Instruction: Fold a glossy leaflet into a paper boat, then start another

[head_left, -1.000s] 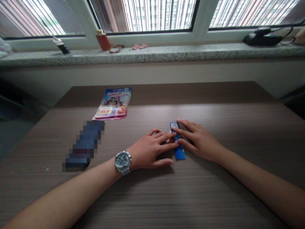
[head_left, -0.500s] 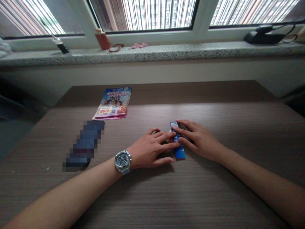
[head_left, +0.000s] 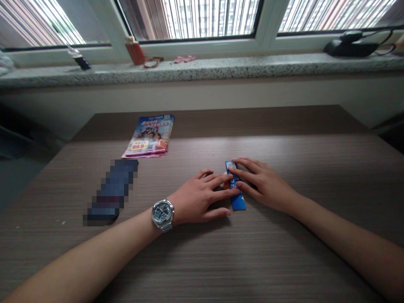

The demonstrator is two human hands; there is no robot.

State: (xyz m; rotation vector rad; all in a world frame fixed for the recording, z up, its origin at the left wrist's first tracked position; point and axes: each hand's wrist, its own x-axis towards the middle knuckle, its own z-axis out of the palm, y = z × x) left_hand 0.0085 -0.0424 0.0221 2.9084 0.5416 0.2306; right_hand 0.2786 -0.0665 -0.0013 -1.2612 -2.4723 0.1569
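Observation:
A narrow blue folded flyer lies on the wooden table between my hands, a QR code at its far end. Fingertips of my left hand, spread and flat, rest on its middle from the left. My right hand touches it from the right, fingers stretched out and slightly apart. Neither hand is gripping; both press on the paper from above. Part of the print is hidden under the fingers. A silver watch is on my left wrist.
A stack of printed flyers lies at the back left of the table. Nearer me is a dark blue pixelated object. On the stone windowsill stand a red box and a black device with a cable.

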